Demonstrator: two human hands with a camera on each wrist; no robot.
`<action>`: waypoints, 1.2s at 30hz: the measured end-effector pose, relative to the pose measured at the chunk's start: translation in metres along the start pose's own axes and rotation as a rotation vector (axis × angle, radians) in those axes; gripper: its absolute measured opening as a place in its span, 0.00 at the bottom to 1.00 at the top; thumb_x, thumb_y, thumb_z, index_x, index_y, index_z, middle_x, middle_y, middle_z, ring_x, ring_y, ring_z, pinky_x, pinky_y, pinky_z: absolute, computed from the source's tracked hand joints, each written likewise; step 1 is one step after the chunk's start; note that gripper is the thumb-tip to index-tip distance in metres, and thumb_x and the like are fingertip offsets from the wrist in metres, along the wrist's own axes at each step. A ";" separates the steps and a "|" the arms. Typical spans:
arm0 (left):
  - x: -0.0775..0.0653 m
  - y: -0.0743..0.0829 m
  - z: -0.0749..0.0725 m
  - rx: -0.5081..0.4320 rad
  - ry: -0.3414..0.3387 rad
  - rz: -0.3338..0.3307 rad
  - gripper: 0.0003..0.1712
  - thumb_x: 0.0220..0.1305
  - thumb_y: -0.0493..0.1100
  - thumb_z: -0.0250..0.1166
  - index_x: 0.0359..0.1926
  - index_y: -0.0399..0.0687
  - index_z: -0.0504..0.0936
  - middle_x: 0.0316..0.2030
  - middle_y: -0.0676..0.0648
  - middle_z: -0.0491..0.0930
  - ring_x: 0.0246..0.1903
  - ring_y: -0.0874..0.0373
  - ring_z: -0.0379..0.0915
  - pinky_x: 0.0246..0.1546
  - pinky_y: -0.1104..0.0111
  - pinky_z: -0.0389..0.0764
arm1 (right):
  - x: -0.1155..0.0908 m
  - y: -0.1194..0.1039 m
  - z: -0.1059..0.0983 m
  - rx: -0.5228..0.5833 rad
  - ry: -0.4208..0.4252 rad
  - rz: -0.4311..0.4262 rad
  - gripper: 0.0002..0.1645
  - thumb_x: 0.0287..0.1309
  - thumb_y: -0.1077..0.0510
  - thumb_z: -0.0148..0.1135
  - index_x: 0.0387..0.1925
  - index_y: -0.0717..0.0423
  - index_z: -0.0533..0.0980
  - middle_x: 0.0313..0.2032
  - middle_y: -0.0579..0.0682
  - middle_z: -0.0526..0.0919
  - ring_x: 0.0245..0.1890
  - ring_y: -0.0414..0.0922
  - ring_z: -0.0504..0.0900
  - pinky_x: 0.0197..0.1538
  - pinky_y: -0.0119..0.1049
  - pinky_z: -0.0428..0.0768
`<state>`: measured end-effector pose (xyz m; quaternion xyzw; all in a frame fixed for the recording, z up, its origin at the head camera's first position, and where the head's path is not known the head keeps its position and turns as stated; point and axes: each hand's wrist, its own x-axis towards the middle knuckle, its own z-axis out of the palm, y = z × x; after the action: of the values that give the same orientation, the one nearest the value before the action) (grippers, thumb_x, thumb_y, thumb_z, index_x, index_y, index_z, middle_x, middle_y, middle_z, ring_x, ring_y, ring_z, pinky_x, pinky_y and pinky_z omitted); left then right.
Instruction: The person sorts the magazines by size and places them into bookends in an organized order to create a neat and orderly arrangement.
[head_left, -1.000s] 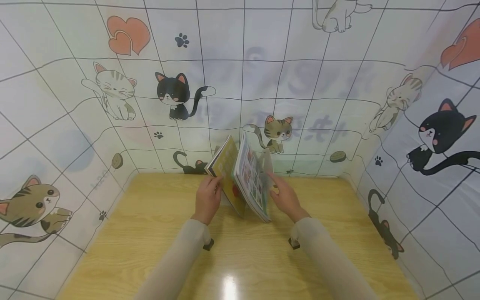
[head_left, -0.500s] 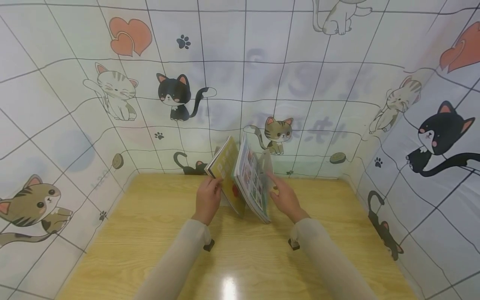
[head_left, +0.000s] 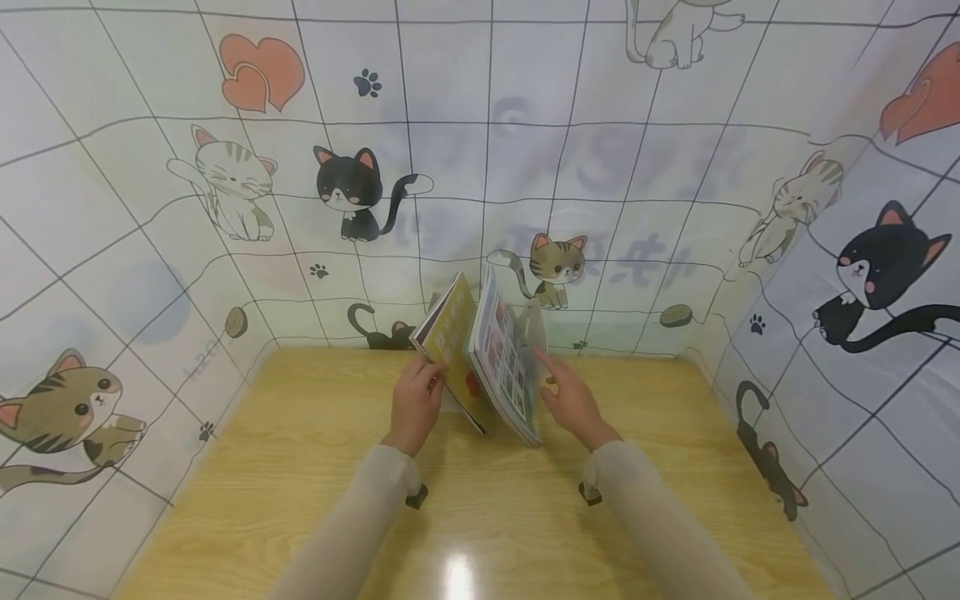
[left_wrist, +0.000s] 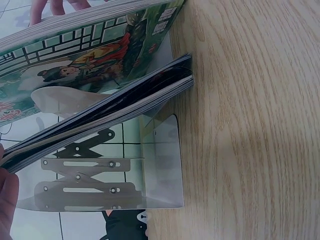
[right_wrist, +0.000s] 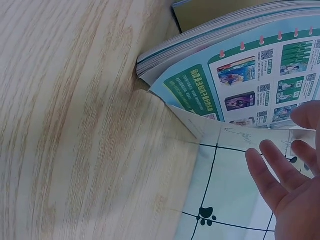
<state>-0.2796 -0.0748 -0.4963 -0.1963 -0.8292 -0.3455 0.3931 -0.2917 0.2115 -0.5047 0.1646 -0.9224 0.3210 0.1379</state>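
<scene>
My left hand [head_left: 416, 404] pinches the near left edge of a thin yellow book [head_left: 456, 342], which leans to the left. In the left wrist view this book [left_wrist: 120, 107] appears edge-on, with the fingertips at the frame's left side. Beside it a thicker magazine [head_left: 501, 358] leans the other way; its back cover [right_wrist: 200, 92] bears printed pictures. Both stand in a metal expanding book rack [left_wrist: 85, 195] with crossed slats. My right hand [head_left: 573, 404] is at the rack's right end panel [head_left: 536, 329], fingers loosely extended; whether they touch it is unclear.
The wooden table [head_left: 480, 517] meets a cloth backdrop [head_left: 450, 183] printed with cats, close behind the rack. Backdrop walls also rise at both sides. A pale rounded divider [left_wrist: 65, 100] stands between the two books.
The yellow book has turned slightly, its cover facing a little more forward, and its lower corner has shifted a touch right. The magazine and my right hand have hardly moved.
</scene>
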 end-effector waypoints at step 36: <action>-0.019 -0.002 -0.018 0.016 -0.058 0.058 0.06 0.54 0.32 0.72 0.33 0.44 0.84 0.32 0.50 0.78 0.31 0.59 0.74 0.27 0.71 0.78 | -0.025 0.009 0.001 -0.035 -0.024 -0.008 0.41 0.61 0.65 0.60 0.72 0.38 0.61 0.66 0.47 0.68 0.49 0.50 0.80 0.29 0.38 0.77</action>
<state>-0.2596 -0.0900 -0.5039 -0.2270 -0.8371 -0.3213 0.3802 -0.2726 0.2223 -0.5194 0.1697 -0.9289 0.3021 0.1310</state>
